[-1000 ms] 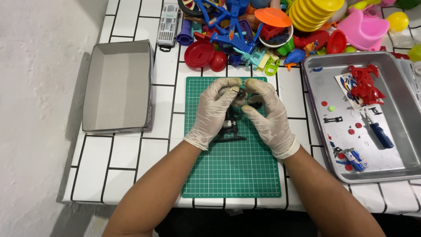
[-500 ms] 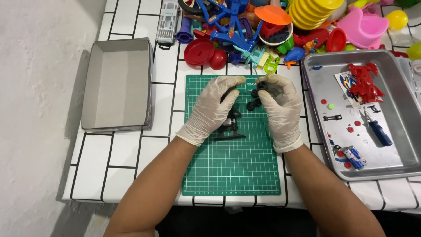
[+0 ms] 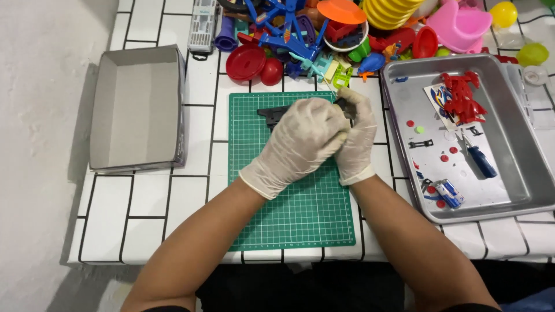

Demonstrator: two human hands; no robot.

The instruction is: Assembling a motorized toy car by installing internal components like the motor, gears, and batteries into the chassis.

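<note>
A dark plastic part point(image 3: 276, 113) was seen on the upper half of a green mat point(image 3: 289, 208), its left end sticking out past the gloved hands; the rest was hidden under them. A second dark bit showed at the top of the right hand, near the mat's upper right corner.

Around it: a heap of coloured toys point(image 3: 324, 29) lay just beyond the mat's far edge, with a red lid point(image 3: 245, 62) nearest the part. An open grey box point(image 3: 137, 110) stood to the left, apart from the mat. A metal tray point(image 3: 520, 173) sat to the right, holding a red figure point(image 3: 461, 97), a blue screwdriver point(image 3: 478, 158) and small loose pieces. Nothing lay between hands and part.

The left hand point(image 3: 300, 138) was laid over the part from the right, fingers curled down on it, and overlapped the right hand point(image 3: 357, 136). Both hands were pressed together at the mat's top centre. The right hand's fingers were closed around the part's right end. How firmly the left hand gripped could not be told, the palm side being hidden. Both forearms came in from the lower edge, converging.
</note>
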